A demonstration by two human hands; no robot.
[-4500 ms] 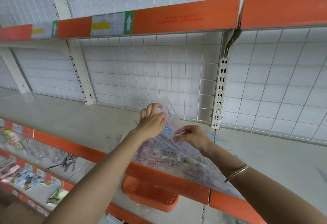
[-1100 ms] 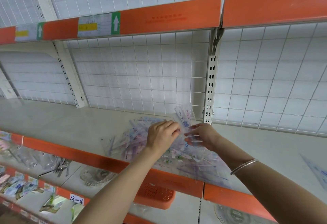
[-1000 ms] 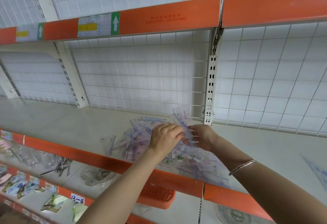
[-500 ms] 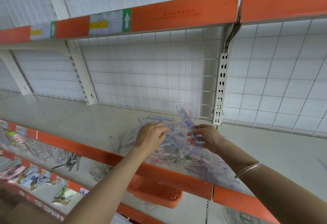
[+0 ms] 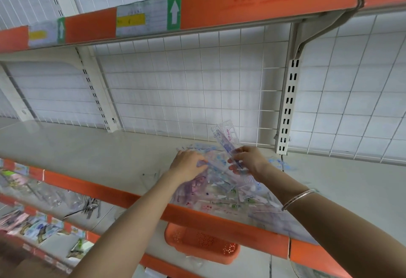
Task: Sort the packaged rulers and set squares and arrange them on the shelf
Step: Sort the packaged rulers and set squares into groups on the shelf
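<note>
A heap of clear packaged rulers and set squares (image 5: 222, 192) lies on the white shelf (image 5: 87, 152), reaching its orange front edge. My right hand (image 5: 248, 161) grips a small bundle of packaged rulers (image 5: 226, 139), tilted up and back toward the wire grid. My left hand (image 5: 189, 165) rests on the left part of the heap, fingers bent down onto the packets; whether it holds one I cannot tell.
A slotted white upright (image 5: 287, 106) stands just right of the heap. An orange shelf edge (image 5: 241, 3) with price labels hangs overhead. One level down sit an orange perforated basket (image 5: 202, 244), metal utensils (image 5: 90, 207) and coloured packets (image 5: 33, 229).
My right hand has kept the ruler bundle raised and tilted. My left hand has shifted slightly right onto the heap. The camera has swung a little.
</note>
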